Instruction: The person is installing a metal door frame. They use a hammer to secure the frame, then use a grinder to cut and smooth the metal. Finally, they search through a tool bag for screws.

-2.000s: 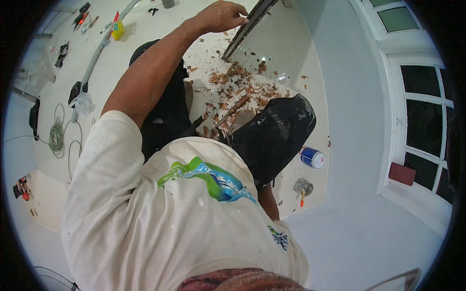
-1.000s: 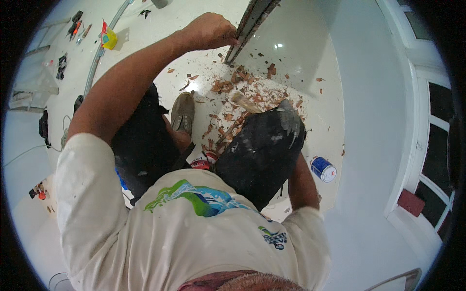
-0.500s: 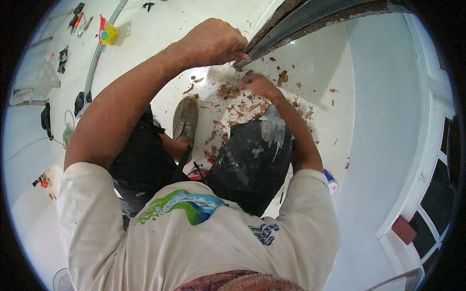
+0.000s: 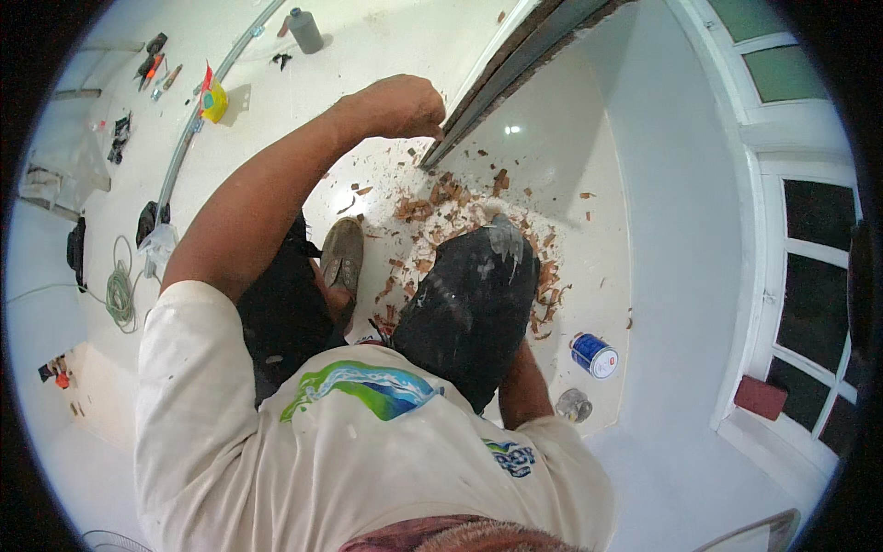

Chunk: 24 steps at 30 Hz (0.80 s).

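Note:
My left hand (image 4: 405, 107) is closed at the near end of a long white-faced panel (image 4: 501, 81) with a grey channel between rough dark edges. Its fingertips are turned away, but the hand appears to grip the panel's edge. My right forearm (image 4: 524, 386) goes down behind my right knee, which hides the right hand. Brown flakes and shavings (image 4: 441, 195) lie scattered on the white floor below the panel's end and around my knee. My left shoe (image 4: 343, 253) stands beside them.
A blue can (image 4: 594, 355) and a clear jar (image 4: 574, 405) are to the right of my knee. Coiled cord (image 4: 120, 296), a yellow packet (image 4: 213, 99), a grey bottle (image 4: 304, 30) and a metal rail (image 4: 184, 147) lie leftward. A white-framed window (image 4: 809, 267) is at right.
My right hand has moved from the shavings back behind my knee, out of sight. My left hand stays at the panel's end. The view has shifted, showing the blue can and jar more fully.

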Motion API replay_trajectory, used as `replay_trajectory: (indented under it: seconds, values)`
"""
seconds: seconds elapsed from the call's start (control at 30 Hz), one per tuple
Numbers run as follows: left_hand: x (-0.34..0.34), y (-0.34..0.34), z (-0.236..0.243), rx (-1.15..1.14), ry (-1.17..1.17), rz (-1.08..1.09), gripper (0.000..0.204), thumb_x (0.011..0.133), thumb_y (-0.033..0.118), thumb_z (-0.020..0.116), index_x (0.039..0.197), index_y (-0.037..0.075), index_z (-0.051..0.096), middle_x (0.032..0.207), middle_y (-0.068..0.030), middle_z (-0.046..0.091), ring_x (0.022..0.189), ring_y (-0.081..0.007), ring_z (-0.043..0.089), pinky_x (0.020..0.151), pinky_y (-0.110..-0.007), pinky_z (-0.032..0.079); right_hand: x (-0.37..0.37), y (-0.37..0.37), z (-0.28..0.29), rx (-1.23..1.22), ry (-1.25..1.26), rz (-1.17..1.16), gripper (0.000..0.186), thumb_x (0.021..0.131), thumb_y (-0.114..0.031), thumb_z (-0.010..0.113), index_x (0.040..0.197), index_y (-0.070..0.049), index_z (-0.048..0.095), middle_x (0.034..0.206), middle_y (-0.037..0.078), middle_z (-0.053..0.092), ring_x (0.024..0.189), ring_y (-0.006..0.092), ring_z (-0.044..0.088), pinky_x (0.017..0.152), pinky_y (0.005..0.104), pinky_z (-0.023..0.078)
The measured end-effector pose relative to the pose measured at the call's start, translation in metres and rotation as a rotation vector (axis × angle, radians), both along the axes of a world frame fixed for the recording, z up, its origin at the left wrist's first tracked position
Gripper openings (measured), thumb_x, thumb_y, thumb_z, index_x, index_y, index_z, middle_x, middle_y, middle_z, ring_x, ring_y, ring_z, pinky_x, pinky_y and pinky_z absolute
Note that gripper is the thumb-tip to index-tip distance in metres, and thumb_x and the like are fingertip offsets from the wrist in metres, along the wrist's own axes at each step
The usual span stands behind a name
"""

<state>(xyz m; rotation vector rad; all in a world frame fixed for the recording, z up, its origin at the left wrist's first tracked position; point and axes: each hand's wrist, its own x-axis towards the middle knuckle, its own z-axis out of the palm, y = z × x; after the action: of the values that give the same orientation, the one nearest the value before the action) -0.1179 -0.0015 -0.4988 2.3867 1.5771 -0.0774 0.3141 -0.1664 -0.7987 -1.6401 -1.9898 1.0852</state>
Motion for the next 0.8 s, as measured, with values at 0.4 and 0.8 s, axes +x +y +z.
replay_trajectory:
  seconds: [0.4,0.8]
  values:
    - [0.109,-0.090,0.005,0.272,-0.962,0.561,0.093,0.092,0.009,0.056,0.161,-0.018,0.000,0.170,-0.0392,0.003,0.162,-0.0472,0.003,0.134,-0.045,0.005,0.106,-0.154,-0.035,-0.102,-0.471,-0.885,0.050,0.094,-0.044,0.070,0.109,0.003,0.068,0.101,0.026,0.074,0.102,0.0461,0.072,0.088,0.0525,0.056]
    - [0.188,-0.070,-0.003,0.489,-0.994,0.778,0.116,0.090,0.019,0.072,0.157,-0.019,-0.014,0.166,-0.0443,-0.015,0.158,-0.0547,-0.015,0.131,-0.053,-0.004,0.147,-0.102,-0.032,-0.102,-0.669,-0.289,0.057,0.094,-0.051,0.067,0.103,0.004,0.075,0.095,0.024,0.076,0.098,0.0427,0.074,0.081,0.0518,0.058]
